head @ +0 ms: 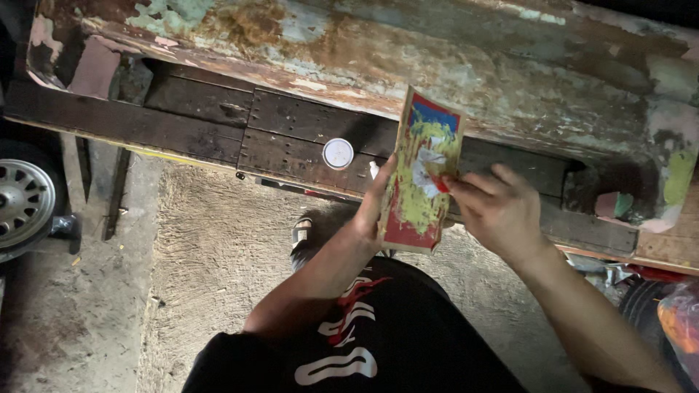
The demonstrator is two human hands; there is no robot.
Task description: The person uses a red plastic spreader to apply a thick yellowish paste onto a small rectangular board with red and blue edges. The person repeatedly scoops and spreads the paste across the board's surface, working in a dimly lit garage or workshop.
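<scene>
You've got the board [420, 175] up in the air between both hands, out over the front edge of the dark plank shelf [218, 109], not resting on anything. Its long axis runs near upright in the view, top end tipped a bit to the right and toward the rusty panel [437, 51], bottom end pointing back at your lap. The face toward you is smeared with yellow, red and blue.

Your left hand [373, 211] is clamped on the left long edge, fingers wrapped behind it. Your right hand [499, 211] has its fingertips [445, 183] pinched together on a small red bit at the board's right side, about mid-height.

Room-wise: the top end sits close under the panel's peeling lower edge, so it's tight up there. Left of the board the shelf is open apart from a round white lid [338, 153] near its front edge. Below your hands it's bare floor [218, 247], plus a sandal [303, 234] by your left wrist. A wheel [22, 204] sits well off at the left edge.
</scene>
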